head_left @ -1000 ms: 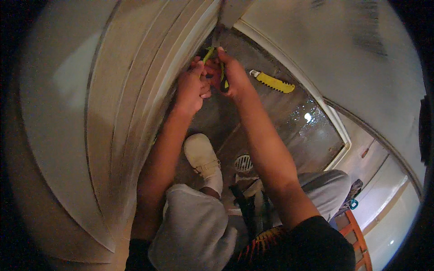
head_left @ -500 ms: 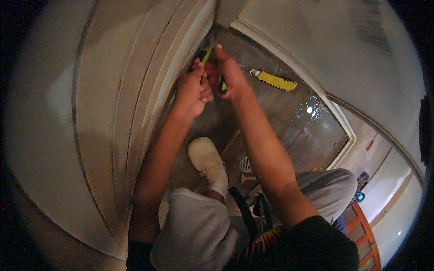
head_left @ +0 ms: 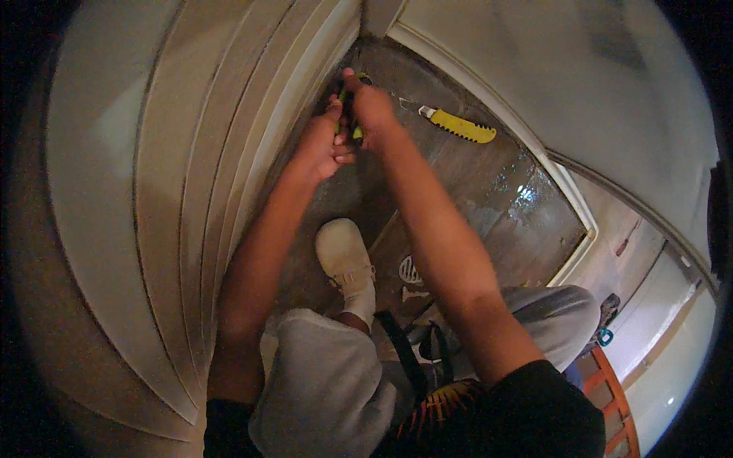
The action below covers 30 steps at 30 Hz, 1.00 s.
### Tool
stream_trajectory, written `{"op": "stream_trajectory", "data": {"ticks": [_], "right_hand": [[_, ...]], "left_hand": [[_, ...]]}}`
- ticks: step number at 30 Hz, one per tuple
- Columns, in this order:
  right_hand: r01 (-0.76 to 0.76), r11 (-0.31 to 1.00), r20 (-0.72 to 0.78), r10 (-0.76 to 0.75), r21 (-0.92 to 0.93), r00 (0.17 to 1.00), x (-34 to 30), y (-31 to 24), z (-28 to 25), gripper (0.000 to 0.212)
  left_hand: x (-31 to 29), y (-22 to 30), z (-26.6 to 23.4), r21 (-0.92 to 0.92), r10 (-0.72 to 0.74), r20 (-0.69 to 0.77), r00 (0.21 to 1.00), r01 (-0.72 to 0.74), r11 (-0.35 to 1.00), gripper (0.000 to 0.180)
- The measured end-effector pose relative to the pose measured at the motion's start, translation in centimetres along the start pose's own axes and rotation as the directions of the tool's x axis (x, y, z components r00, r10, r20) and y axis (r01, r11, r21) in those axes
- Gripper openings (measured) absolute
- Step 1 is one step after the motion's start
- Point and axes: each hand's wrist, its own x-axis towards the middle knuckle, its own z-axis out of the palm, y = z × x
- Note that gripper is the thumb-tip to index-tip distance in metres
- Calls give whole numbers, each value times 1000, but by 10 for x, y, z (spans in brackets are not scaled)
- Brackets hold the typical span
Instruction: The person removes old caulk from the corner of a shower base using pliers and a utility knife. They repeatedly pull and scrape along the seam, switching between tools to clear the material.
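Note:
Close together at the far inner corner of the floor, both my hands are closed around a yellow-green and black tool [head_left: 357, 133]. Two yellow-green parts show between them, like a pair of handles. Fingers hide its working end, so its kind is unclear. My left hand [head_left: 314, 143] grips it on the wall side, with some fingers curled below. On the other side, my right hand [head_left: 372, 111] wraps it, thumb pointing toward the corner. Just right of that hand, a yellow utility knife [head_left: 462, 127] with black ridges lies on the dark floor [head_left: 450, 172].
A pale ribbed wall [head_left: 172, 191] rises close on the left. Across the right runs a light raised edge [head_left: 561, 179] below a pale panel [head_left: 550, 76]. Wet drops [head_left: 523, 195] glisten on the floor. Near my shoe [head_left: 341, 248] is a round drain grate [head_left: 409, 269]. An orange frame [head_left: 613, 393] stands lower right.
My right hand has turned and shifted left, closer to my left hand. The two yellow-green parts now show nearer each other. The view has shifted slightly; the knife lies where it was.

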Motion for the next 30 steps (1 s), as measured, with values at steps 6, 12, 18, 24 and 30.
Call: {"op": "stream_trajectory", "data": {"ticks": [6,12,18,24,30], "right_hand": [[72,992,7,-74,107,997,17,16,1,38],[26,987,62,-36,159,997,8,20,2,35],[-61,904,290,-71,423,954,26,30,-4,24],[-150,956,564,-18,251,826,24,33,-47,18],[-193,969,531,82,156,843,8,28,-60,21]], "left_hand": [[3,-5,-5,94,45,7,999,-46,994,23],[3,-10,-13,116,87,3,996,-87,990,31],[-13,-2,12,380,244,-129,961,-179,907,28],[-25,-20,15,341,299,-143,944,-237,910,30],[-18,-50,-4,141,159,-90,983,-146,979,34]]}}
